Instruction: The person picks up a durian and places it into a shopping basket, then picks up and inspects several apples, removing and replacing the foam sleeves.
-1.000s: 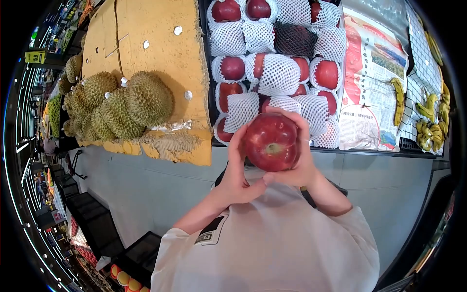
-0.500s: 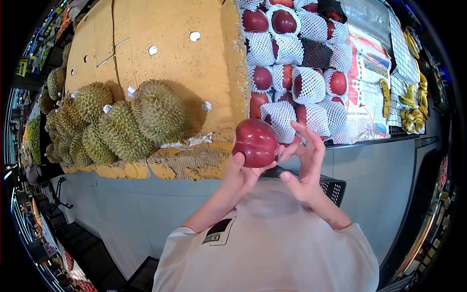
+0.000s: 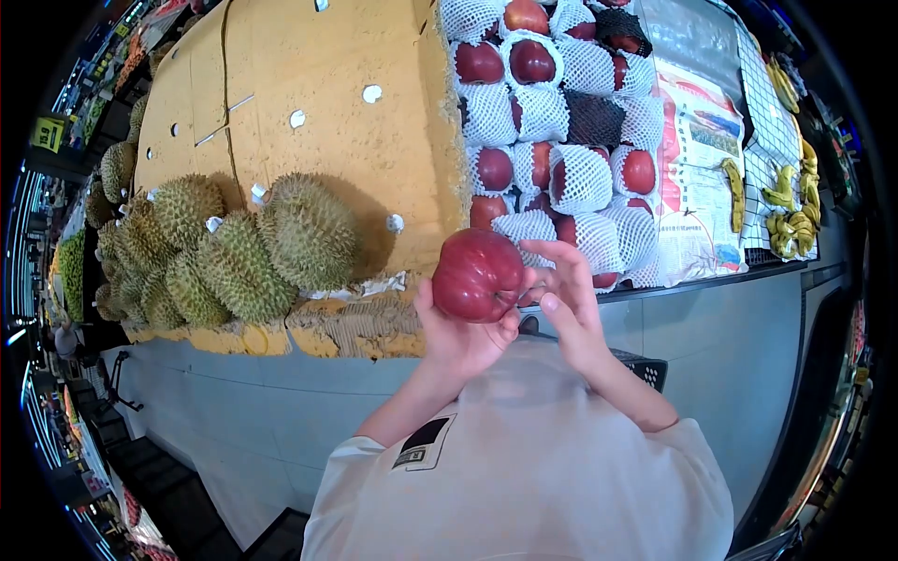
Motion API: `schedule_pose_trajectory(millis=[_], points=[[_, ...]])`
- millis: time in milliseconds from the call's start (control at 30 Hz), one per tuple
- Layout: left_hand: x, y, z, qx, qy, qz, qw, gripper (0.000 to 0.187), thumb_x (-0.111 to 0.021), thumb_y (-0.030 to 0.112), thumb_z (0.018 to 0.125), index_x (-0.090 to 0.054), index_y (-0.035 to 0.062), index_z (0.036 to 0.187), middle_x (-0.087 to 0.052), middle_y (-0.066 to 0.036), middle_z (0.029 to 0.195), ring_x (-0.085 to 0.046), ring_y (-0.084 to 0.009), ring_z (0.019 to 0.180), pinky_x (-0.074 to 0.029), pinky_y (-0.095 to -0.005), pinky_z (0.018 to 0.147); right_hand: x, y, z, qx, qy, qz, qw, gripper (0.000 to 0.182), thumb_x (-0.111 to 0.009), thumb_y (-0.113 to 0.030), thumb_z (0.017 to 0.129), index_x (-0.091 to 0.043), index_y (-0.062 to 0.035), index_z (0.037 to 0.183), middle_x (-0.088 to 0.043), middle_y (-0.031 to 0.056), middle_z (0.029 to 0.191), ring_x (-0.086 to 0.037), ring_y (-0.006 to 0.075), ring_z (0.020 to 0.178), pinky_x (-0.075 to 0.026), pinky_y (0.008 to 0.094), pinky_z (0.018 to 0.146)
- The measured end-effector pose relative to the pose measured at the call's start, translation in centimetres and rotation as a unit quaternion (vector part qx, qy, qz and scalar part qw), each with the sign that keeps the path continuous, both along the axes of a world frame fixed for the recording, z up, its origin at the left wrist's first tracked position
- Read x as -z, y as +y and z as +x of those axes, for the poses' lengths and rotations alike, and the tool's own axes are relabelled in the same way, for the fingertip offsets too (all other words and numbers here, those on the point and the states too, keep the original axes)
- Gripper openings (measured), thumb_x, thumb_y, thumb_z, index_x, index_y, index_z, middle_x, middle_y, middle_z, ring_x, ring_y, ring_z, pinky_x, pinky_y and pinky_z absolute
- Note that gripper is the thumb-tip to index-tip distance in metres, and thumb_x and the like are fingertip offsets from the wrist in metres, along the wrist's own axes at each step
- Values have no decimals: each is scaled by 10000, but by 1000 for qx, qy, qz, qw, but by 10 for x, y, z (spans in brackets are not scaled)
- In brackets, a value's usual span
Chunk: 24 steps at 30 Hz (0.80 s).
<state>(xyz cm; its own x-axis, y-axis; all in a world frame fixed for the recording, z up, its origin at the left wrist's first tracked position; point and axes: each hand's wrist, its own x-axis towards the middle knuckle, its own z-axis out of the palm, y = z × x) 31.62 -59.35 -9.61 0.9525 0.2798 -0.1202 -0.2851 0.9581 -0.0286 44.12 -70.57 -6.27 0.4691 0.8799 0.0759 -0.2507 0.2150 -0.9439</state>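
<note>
A large, shiny dark red apple [image 3: 478, 276] rests in my left hand [image 3: 457, 337], whose fingers curl around its underside and left side. No foam net covers this apple. Beside its right end is my right hand [image 3: 572, 309], with the fingers apart and bent and their tips right at the apple's edge. Just beyond both hands, rows of red apples [image 3: 639, 172] sit on the stand. Many wear white foam nets [image 3: 581, 179], and a few have black ones [image 3: 594, 119].
Several spiky durians [image 3: 313, 231] lie on a yellow cardboard surface [image 3: 374, 159] to the left, its front edge torn. Newspaper [image 3: 697, 168] and bananas [image 3: 795, 229] lie to the right. A black perforated crate [image 3: 647, 371] stands below the stand's edge.
The apple has turned in my left hand, so its dimpled end now faces right. Both hands have shifted slightly left. My right fingers have come in closer to the apple.
</note>
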Motion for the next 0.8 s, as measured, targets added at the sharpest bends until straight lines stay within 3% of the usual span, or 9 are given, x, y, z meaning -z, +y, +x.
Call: schedule_pose_trajectory(millis=[233, 300, 333, 400, 467, 533, 633, 767, 800], points=[[-4, -9, 32, 1, -4, -8, 1000, 936, -675, 647, 794, -328, 64, 1438, -529, -254, 1316, -691, -330, 858, -598, -400, 744, 8, -6, 30, 4, 12, 19, 1000, 477, -518, -230, 1000, -329, -74, 1410, -410, 151, 1449, -517, 216, 1204, -455, 378, 980], [7, -9, 35, -13, -2, 187, 982, 899, -757, 501, 796, -296, 68, 1435, -487, -209, 1343, -661, -314, 1011, -578, -410, 860, 9, -10, 40, 2, 76, -19, 997, 526, -493, -352, 996, -333, -78, 1416, -417, 154, 1440, -495, 241, 1242, -442, 390, 994], [2, -13, 39, -14, 0, 186, 982, 899, -757, 501, 796, -296, 68, 1435, -487, -209, 1343, -661, -314, 1011, -578, -410, 860, 10, -12, 44, 1, 139, -58, 989, 596, -468, -474, 992, -338, -82, 1422, -424, 157, 1431, -473, 265, 1279, -429, 403, 1008], [-17, -23, 45, -183, 203, 467, 841, 900, -818, 322, 773, -256, 79, 1432, -430, -158, 1360, -559, -275, 1193, -520, -401, 971, 12, -13, 52, 1, 159, -58, 986, 583, -428, -510, 997, -372, -102, 1409, -452, 136, 1415, -497, 265, 1276, -453, 425, 1006], [-25, -26, 48, -187, 215, 488, 825, 938, -849, 194, 726, -227, 83, 1420, -395, -136, 1362, -449, -240, 1303, -472, -392, 1019, 8, -15, 60, -44, 287, -43, 956, 558, -426, -494, 1004, -396, -100, 1398, -480, 117, 1402, -527, 255, 1262, -483, 443, 995], [-20, -26, 53, -207, 228, 648, 697, 966, -864, 159, 683, -233, 67, 1409, -395, -149, 1355, -464, -254, 1292, -459, -391, 1031, 0, -15, 63, -44, 297, -50, 952, 556, -409, -487, 1011, -404, -91, 1402, -485, 105, 1410, -544, 251, 1255, -501, 452, 994], [-21, -35, 57, -206, 267, 706, 623, 992, -865, 169, 663, -229, 79, 1419, -392, -170, 1383, -462, -264, 1298, -400, -404, 1087, 0, -18, 68, -51, 292, -63, 953, 528, -365, -503, 1025, -395, -128, 1394, -518, 87, 1379, -577, 245, 1205, -519, 458, 952], [-20, -37, 71, -278, 205, 709, 615, 984, -860, 140, 632, -257, 73, 1407, -443, -202, 1370, -501, -284, 1261, -426, -409, 1041, -9, -16, 71, -45, 412, -87, 906, 557, -360, -533, 1014, -451, -113, 1368, -552, 91, 1340, -623, 241, 1134, -568, 462, 861], [-24, -30, 69, -272, 209, 776, 529, 967, -865, 202, 612, -312, 77, 1394, -476, -182, 1367, -553, -297, 1151, -420, -412, 990, -12, -16, 73, -44, 485, -97, 868, 571, -364, -545, 1008, -469, -106, 1358, -559, 96, 1330, -632, 243, 1121, -583, 458, 820]])
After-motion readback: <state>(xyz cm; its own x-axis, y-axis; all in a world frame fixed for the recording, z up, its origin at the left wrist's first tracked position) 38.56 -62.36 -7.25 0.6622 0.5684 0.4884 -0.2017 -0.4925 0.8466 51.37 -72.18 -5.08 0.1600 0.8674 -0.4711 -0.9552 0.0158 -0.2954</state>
